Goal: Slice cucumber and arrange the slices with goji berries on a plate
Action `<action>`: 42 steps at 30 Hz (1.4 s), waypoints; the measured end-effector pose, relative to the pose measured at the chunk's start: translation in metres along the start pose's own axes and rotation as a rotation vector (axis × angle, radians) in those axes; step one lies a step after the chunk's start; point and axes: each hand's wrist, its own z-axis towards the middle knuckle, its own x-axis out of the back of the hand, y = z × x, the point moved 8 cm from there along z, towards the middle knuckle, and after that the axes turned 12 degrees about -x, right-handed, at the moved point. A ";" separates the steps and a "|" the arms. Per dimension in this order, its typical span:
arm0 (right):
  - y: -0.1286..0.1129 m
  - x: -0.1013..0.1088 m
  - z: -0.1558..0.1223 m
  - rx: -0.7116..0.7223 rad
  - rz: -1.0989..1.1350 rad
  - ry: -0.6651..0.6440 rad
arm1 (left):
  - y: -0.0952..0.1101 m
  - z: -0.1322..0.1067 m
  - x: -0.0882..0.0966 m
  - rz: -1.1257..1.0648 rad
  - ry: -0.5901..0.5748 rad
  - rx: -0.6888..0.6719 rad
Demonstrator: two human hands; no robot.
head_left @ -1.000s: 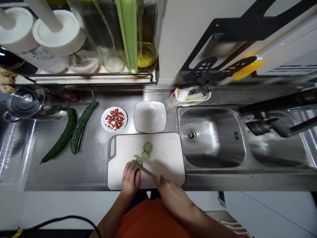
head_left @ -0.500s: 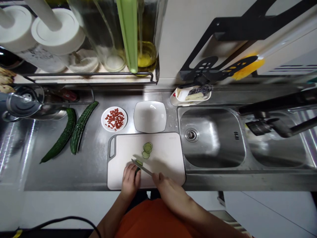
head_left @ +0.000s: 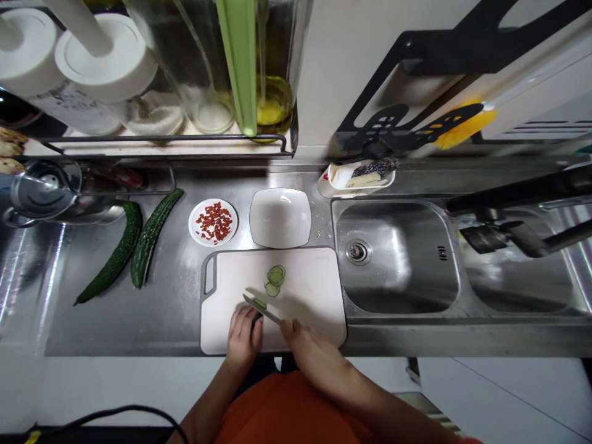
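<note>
On the white cutting board my left hand is closed around a piece of cucumber, most of it hidden under the fingers. My right hand grips a knife whose handle is covered by the hand. The blade lies across the cucumber's far end, close to my left fingertips, with a slice just beyond it. Farther up the board rests a small overlapping pile of cucumber slices.
Two whole cucumbers lie on the steel counter at left. Behind the board stand a plate of chopped red bits and a white square dish. A double sink is at right; a rack with jars overhangs the back.
The knife and my right hand have shifted slightly to the left and away from me. My left hand and the sliced pile stay where they were.
</note>
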 end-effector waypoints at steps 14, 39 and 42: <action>-0.009 -0.005 0.013 0.020 -0.027 0.051 | -0.005 -0.006 -0.005 -0.010 -0.031 0.023; -0.002 -0.025 0.038 0.019 0.043 0.067 | -0.006 -0.006 -0.005 -0.063 -0.032 0.055; 0.005 -0.019 0.027 -0.001 0.079 0.057 | -0.007 -0.007 -0.005 -0.067 -0.040 0.069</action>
